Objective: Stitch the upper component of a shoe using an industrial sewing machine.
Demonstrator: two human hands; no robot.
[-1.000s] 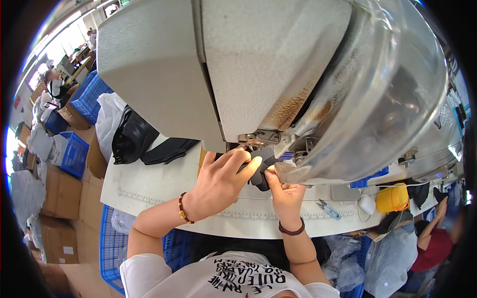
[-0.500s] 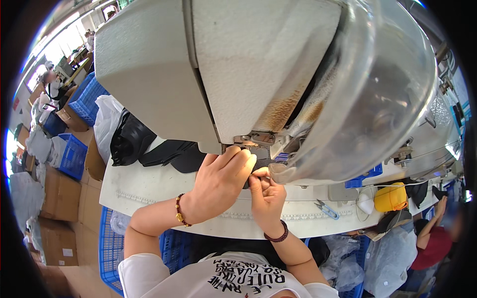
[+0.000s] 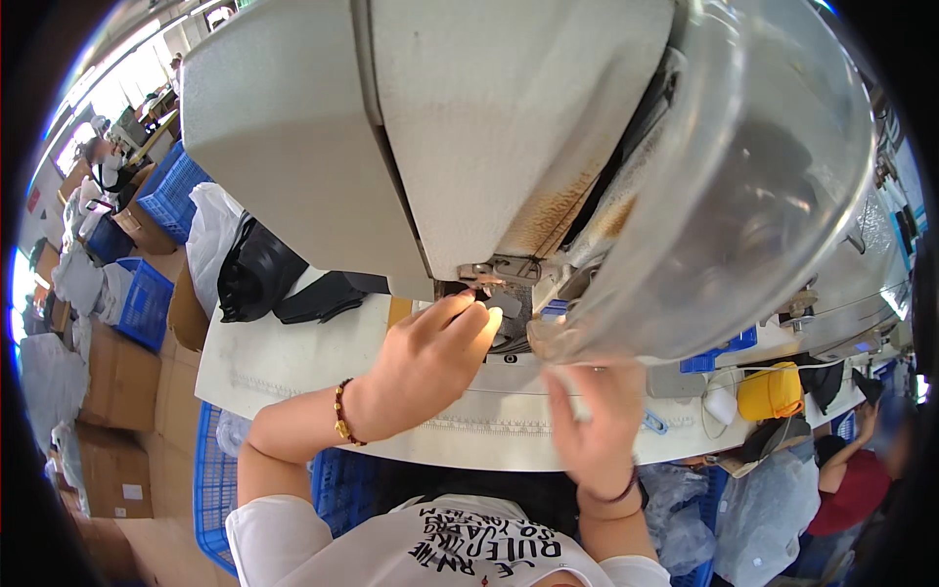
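Observation:
A sewing machine's large off-white head (image 3: 509,117) fills the upper middle, with a clear plastic guard (image 3: 763,166) on its right. My left hand (image 3: 425,357) reaches under the head to the metal sewing area (image 3: 511,308). Its fingers are bent and closed, their tips partly hidden by the machine, so what they hold does not show. Over the table's front part, below the guard, my right hand (image 3: 599,416) is smeared by motion. Thin black pieces (image 3: 323,296) lie to the left of the machine. Blue-handled thread snips (image 3: 655,423) show beside my right hand, partly covered.
The white table (image 3: 284,362) has a ruler strip along its front. A yellow container (image 3: 770,391) stands at the right. Blue crates (image 3: 217,479), cardboard boxes (image 3: 117,386) and plastic bags line the left floor. A co-worker in a red top (image 3: 846,489) sits at far right.
My right hand has moved away from my left, to the right and toward me. My left hand has shifted slightly left. Fewer black pieces show beside it, and a tan patch is now visible there.

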